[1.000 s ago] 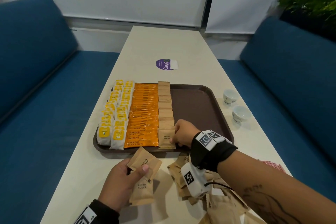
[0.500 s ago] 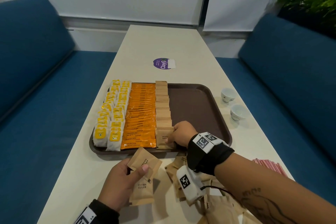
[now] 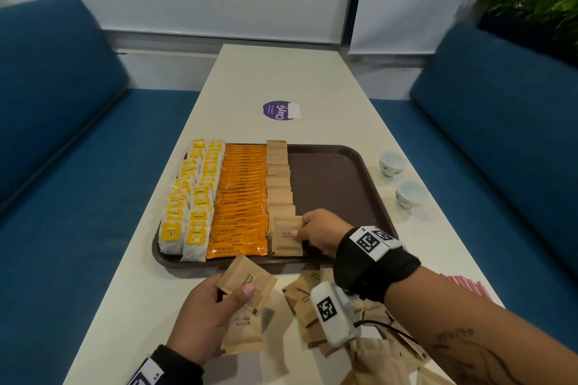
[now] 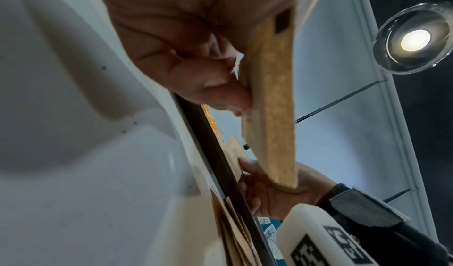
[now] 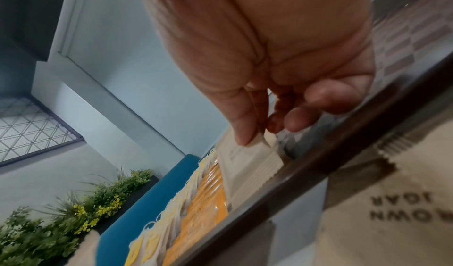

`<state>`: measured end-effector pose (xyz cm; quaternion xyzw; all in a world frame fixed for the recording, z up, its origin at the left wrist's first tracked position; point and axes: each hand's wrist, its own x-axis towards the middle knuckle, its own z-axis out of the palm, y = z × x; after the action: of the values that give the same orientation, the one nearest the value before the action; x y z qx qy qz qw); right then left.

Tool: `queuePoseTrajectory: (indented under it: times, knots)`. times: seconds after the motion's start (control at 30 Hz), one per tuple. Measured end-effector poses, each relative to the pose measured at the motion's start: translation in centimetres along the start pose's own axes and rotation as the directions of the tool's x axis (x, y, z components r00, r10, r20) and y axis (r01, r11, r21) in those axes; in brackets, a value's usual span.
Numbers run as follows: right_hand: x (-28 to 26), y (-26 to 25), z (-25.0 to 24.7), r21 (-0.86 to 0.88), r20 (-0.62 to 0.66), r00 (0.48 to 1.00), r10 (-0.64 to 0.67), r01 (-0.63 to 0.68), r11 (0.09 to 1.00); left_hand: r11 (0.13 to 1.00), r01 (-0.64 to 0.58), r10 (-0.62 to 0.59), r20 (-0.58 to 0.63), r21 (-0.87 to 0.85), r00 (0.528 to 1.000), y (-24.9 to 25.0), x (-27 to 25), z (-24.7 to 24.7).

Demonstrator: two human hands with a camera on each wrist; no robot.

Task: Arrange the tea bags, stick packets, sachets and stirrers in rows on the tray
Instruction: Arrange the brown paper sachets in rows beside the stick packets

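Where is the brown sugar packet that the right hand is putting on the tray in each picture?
Head: the tan paper brown sugar sachet lies at the tray's near edge, beside the orange coffee sticks.
Left wrist: a pale sliver low in the middle, above the rim.
Right wrist: centre, under the fingertips.
Shared landmark: the dark brown tray rim.

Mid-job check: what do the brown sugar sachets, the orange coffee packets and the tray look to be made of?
Brown sugar sachets: matte kraft-type paper, going by the dull tan face and crimped, serrated ends. Orange coffee packets: probably plastic or foil film, since they are glossy with glare. Tray: likely moulded plastic, dark brown with a textured floor and rounded raised rim.
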<state>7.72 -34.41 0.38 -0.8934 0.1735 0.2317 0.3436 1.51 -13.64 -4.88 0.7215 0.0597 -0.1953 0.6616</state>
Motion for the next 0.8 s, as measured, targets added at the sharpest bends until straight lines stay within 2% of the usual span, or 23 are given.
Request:
queuePoseTrajectory:
  times: [0.23,0.8]
  knots:
    - [0.8,0.2,0.5,-0.144,-0.004,1.0,0.026,-0.026,0.989,1.0,0.012,-0.012,0.007,0.012,1.0,0.1,0.1,0.3]
    - [2.4,-0.7,1.1,-0.151,-0.106,0.993,0.049,-0.065,0.986,0.999,0.045,-0.045,0.014,0.025,0.999,0.6,0.3,0.5]
